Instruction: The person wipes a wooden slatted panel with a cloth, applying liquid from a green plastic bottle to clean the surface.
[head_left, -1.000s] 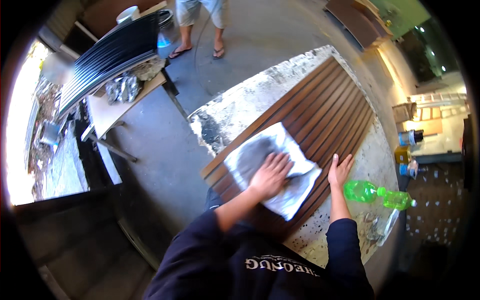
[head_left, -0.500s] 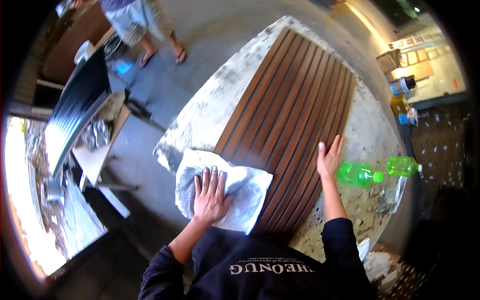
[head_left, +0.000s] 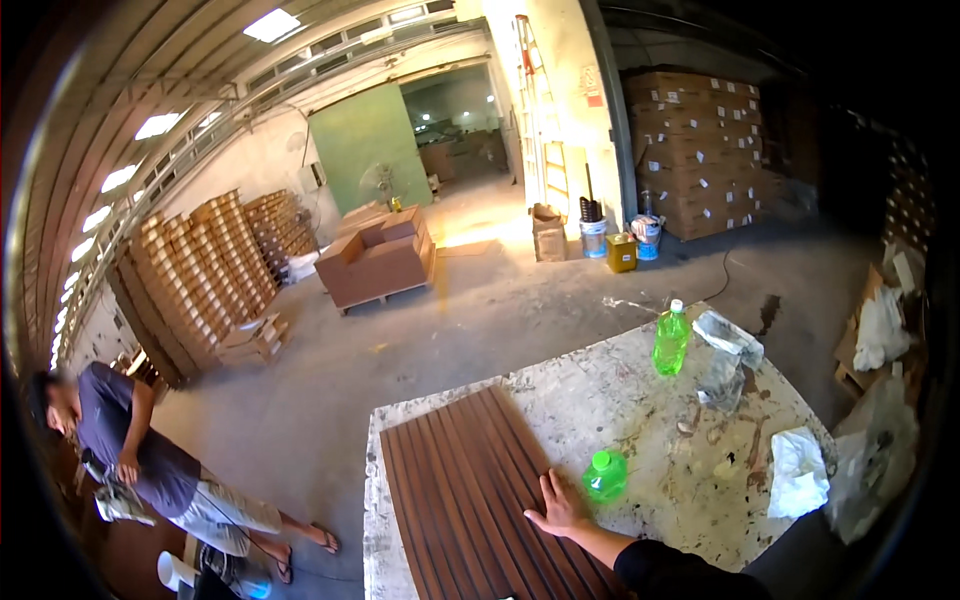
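While the left hand is out of view, its fingers impossible to judge, the right hand (head_left: 564, 510) rests on the edge of a slatted brown panel (head_left: 465, 490), thumb wide from the other fingers; the panel lies on the stained tabletop (head_left: 685, 500), with one green bottle (head_left: 606, 478) just beside that hand and a second bottle (head_left: 671, 345) near the far edge; beyond, at left, stands a person in shorts (head_left: 150, 440), and farther off a yellow can (head_left: 621, 254) and stacked cartons (head_left: 690, 150)
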